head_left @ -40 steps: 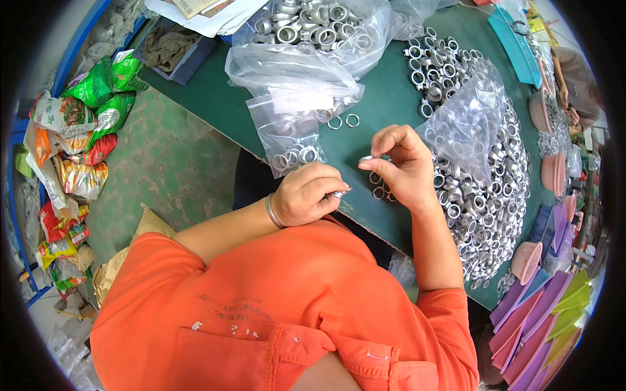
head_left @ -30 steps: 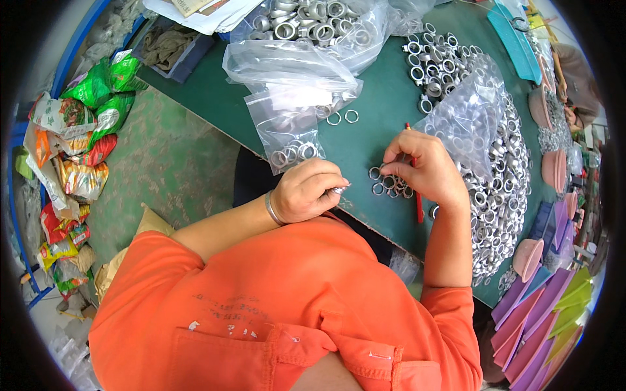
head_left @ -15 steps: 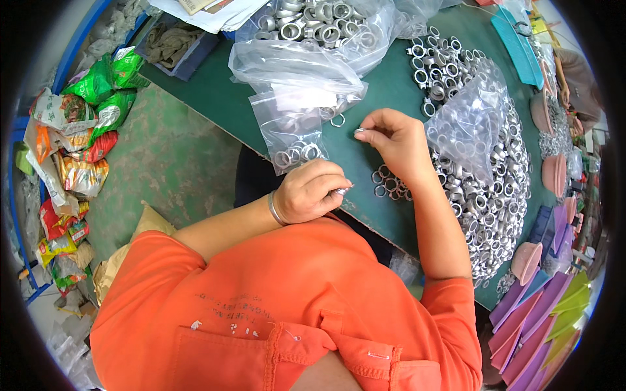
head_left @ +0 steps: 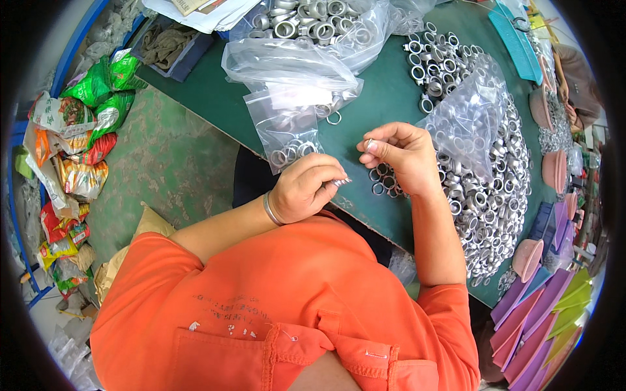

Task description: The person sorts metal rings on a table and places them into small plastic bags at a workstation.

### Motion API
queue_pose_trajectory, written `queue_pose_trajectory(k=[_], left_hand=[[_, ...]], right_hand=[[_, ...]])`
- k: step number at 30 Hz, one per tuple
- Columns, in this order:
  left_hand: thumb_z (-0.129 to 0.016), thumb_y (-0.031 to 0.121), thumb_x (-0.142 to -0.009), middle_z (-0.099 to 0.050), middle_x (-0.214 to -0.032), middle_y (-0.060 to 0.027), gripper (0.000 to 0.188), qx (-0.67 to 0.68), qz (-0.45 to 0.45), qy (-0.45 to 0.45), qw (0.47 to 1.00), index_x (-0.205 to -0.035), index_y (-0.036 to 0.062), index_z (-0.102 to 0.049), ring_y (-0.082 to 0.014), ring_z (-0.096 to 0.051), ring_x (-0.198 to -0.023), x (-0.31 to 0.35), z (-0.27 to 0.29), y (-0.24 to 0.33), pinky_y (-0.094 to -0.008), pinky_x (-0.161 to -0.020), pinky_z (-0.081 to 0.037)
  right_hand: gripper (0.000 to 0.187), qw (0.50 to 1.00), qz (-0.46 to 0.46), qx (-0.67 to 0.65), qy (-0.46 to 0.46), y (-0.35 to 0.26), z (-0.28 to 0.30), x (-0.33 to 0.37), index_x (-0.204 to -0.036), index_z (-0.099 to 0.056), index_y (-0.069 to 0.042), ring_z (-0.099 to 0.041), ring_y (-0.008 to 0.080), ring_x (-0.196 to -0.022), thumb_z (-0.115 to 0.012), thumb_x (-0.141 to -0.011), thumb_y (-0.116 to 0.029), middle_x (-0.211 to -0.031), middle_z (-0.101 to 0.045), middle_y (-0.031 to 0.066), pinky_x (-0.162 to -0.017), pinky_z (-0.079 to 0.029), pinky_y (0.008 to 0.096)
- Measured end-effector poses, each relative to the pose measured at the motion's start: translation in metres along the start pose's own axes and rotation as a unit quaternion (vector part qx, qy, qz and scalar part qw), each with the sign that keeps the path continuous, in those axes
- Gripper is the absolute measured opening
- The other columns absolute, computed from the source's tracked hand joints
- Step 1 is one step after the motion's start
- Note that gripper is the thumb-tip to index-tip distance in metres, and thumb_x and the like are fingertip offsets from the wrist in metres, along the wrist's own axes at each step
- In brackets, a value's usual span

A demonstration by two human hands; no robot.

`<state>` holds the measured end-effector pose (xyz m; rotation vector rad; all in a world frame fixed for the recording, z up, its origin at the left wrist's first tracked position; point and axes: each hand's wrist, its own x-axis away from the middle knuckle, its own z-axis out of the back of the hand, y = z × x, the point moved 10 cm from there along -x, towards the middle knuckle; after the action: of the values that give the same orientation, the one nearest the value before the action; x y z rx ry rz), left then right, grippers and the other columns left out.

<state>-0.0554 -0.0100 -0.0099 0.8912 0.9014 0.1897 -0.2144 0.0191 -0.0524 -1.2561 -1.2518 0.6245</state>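
Observation:
My left hand (head_left: 308, 188) is curled closed at the table's near edge, with the edges of a few small silvery metal rings (head_left: 340, 182) showing at the fingertips. Thumb and forefinger of my right hand (head_left: 405, 156) pinch one small metal ring (head_left: 370, 145), partly covered by the fingers. Just beneath that hand lie several thin loose rings (head_left: 380, 188) on the green table. A clear bag with rings (head_left: 295, 154) rests beyond my left hand, and a single ring (head_left: 334, 118) lies beside it.
A large heap of metal rings (head_left: 492, 218) covers the table's right side, partly under a clear plastic bag (head_left: 466, 124). Another bag of rings (head_left: 319, 29) lies at the far side. A blue bin (head_left: 186, 62) stands far left; pink bowls (head_left: 554, 171) line the right.
My right hand has drawn back toward me and turned, still pinching a small ring. My left hand has shifted slightly, staying closed.

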Motion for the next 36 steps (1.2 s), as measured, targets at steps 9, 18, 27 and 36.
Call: queue_pose_trajectory(k=[9,18,27,36], left_hand=[[-0.068,-0.006,-0.079,-0.061,-0.1,-0.0147,0.02,0.011,0.029,0.032,0.999,-0.096,0.0007,-0.06,-0.0228,-0.063,-0.083,0.001,0.009,-0.006,-0.0298,-0.073,-0.052],[-0.068,-0.007,-0.079,-0.063,-0.098,-0.0141,0.02,0.031,0.033,0.036,0.998,-0.096,0.001,-0.06,-0.0211,-0.064,-0.082,0.003,0.01,-0.008,-0.0277,-0.069,-0.053],[-0.067,-0.012,-0.072,-0.065,-0.094,-0.0131,0.027,0.028,0.035,0.042,0.998,-0.095,0.0008,-0.062,-0.0209,-0.064,-0.08,0.002,0.008,-0.008,-0.0283,-0.069,-0.052],[-0.066,-0.009,-0.069,-0.062,-0.09,-0.0118,0.027,-0.018,0.02,0.04,0.999,-0.094,0.0007,-0.066,-0.0208,-0.062,-0.074,0.002,0.009,-0.004,-0.0279,-0.065,-0.051]], right_hand=[[0.008,0.993,0.082,0.033,-0.084,-0.008,-0.034,0.021,-0.084,-0.066,0.005,-0.066,0.0154,-0.086,-0.069,-0.079,0.009,-0.095,-0.069,0.0128,-0.077,-0.054,0.0273],[0.012,0.978,0.085,0.132,-0.138,-0.01,-0.037,0.018,-0.088,-0.069,0.002,-0.063,0.0126,-0.079,-0.071,-0.077,0.007,-0.09,-0.067,0.0075,-0.069,-0.052,0.0244],[0.033,0.833,0.281,0.474,-0.05,-0.043,-0.052,0.006,-0.104,-0.068,-0.003,-0.059,0.028,-0.086,-0.063,-0.073,0.008,-0.091,-0.061,0.01,-0.078,-0.048,0.0367],[0.017,0.856,0.229,0.464,0.007,-0.043,-0.028,-0.001,-0.091,-0.066,-0.002,-0.058,0.0324,-0.089,-0.066,-0.074,0.002,-0.093,-0.061,0.0119,-0.078,-0.047,0.0375]])
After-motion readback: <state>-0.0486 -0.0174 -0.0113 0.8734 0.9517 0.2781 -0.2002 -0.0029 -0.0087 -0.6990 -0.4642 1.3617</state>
